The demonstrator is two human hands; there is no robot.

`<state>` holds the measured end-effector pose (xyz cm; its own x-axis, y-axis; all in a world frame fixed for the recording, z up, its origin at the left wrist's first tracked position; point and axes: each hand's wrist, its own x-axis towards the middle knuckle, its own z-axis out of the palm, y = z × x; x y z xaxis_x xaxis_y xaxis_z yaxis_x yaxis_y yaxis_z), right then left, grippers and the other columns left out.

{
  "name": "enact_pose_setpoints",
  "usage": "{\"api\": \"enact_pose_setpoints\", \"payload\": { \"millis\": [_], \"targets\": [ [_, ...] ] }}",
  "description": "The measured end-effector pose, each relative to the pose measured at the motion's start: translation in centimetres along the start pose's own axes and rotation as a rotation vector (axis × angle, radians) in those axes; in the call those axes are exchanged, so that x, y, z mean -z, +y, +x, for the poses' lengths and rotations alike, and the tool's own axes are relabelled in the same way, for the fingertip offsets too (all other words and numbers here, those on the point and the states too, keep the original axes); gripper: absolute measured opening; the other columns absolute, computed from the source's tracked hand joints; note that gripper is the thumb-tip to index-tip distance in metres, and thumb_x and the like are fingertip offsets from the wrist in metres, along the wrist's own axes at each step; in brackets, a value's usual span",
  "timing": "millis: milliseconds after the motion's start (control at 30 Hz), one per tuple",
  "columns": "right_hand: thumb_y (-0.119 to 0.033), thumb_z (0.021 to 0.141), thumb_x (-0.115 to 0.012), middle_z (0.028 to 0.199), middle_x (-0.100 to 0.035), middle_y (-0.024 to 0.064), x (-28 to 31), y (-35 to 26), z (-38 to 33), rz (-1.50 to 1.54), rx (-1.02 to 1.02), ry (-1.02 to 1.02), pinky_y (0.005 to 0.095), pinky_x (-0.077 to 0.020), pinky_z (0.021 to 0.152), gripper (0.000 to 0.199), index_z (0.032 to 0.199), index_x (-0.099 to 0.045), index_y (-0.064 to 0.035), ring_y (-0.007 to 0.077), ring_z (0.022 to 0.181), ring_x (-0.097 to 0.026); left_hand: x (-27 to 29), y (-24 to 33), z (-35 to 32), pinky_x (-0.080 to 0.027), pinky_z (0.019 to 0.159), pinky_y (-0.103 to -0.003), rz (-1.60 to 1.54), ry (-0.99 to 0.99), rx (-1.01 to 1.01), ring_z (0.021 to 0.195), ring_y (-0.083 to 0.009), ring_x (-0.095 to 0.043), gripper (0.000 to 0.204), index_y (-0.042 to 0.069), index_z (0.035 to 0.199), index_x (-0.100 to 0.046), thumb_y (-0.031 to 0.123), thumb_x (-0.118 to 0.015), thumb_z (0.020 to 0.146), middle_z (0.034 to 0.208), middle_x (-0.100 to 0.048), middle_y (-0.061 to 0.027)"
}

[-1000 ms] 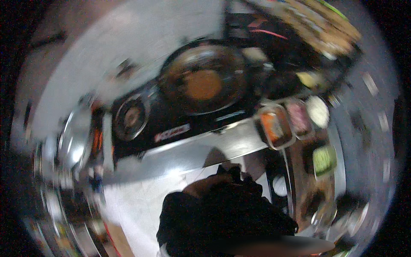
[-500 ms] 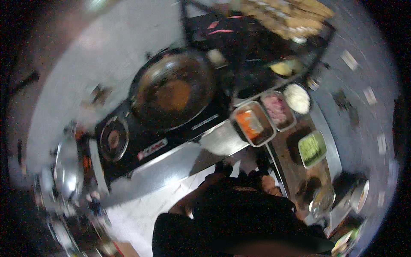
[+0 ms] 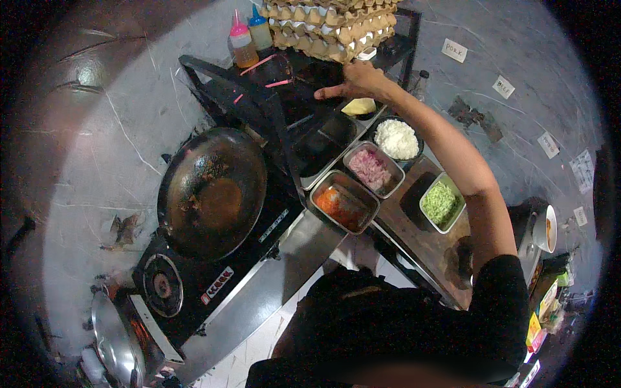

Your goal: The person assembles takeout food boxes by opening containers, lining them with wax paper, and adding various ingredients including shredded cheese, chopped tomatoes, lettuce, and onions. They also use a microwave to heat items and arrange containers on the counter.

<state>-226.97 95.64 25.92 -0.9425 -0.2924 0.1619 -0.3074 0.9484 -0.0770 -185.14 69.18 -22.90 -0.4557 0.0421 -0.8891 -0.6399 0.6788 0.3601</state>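
Observation:
My right arm stretches forward across the counter. My right hand [image 3: 357,84] is at the lower front edge of a stack of brown egg trays [image 3: 330,32], empty as far as it shows, its thumb held out to the side; the fingertips are partly hidden against the trays. A small white object [image 3: 367,54] is just beyond the fingers. Below the hand lies a yellow piece of food [image 3: 359,107], near a bowl of white shreds or grains [image 3: 396,140]. My left hand is not in view.
A wok [image 3: 213,194] with brown residue sits on the black stove [image 3: 246,258]. Steel containers hold chopped pink food [image 3: 370,169], orange shreds [image 3: 339,205] and green shreds [image 3: 442,203]. Two squeeze bottles [image 3: 242,48] stand beside the trays. A metal lid [image 3: 116,333] is at lower left.
My right arm has reached forward to the egg trays from close to my body. The view has turned and shifted, bringing the squeeze bottles into sight.

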Motion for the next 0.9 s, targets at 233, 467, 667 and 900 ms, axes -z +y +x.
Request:
{"api": "enact_pose_setpoints", "payload": {
  "millis": [233,467,667,900],
  "targets": [
    [-0.079,0.065,-0.059,0.125,-0.054,0.0263,-1.6,0.1,4.6,0.01,0.006,-0.152,0.0603,-0.0395,0.095,0.096,0.117,-0.06,0.0012,0.0434,0.122,-0.046,1.5,0.1,0.8,-0.047,0.084,-0.042,-0.013,0.002,-0.009,0.103,-0.0311,-0.059,0.045,0.005,0.114,-0.06,0.041,-0.057,0.087,0.113,-0.062,-0.0189],
    [-0.082,0.057,-0.062,0.142,-0.037,0.0264,-5.0,1.5,6.5,0.106,-0.095,0.027,0.0623,-0.0348,0.099,0.112,0.134,-0.044,-0.003,0.0429,0.132,-0.034,2.9,0.9,1.9,-0.047,0.084,-0.042,-0.019,0.007,-0.019,0.103,-0.0306,-0.06,0.044,0.005,0.114,-0.06,0.04,-0.057,0.088,0.112,-0.062,-0.0185],
    [-0.082,0.052,-0.066,0.144,-0.035,0.0227,-4.5,0.4,5.8,0.156,-0.18,-0.023,0.061,-0.0318,0.102,0.121,0.14,-0.035,-0.0044,0.0398,0.133,-0.034,3.5,0.9,2.3,-0.047,0.083,-0.041,-0.034,0.016,-0.01,0.103,-0.0302,-0.06,0.042,0.005,0.113,-0.06,0.039,-0.057,0.088,0.112,-0.063,-0.0181],
    [-0.078,0.052,-0.069,0.145,-0.034,0.0194,-4.7,0.6,6.3,0.169,-0.208,0.0,0.0587,-0.0318,0.103,0.115,0.141,-0.036,-0.0142,0.0382,0.133,-0.035,4.4,1.6,3.0,-0.048,0.083,-0.04,-0.033,0.023,-0.019,0.102,-0.0297,-0.061,0.041,0.005,0.113,-0.06,0.038,-0.057,0.088,0.111,-0.063,-0.0176]
  ]
}}
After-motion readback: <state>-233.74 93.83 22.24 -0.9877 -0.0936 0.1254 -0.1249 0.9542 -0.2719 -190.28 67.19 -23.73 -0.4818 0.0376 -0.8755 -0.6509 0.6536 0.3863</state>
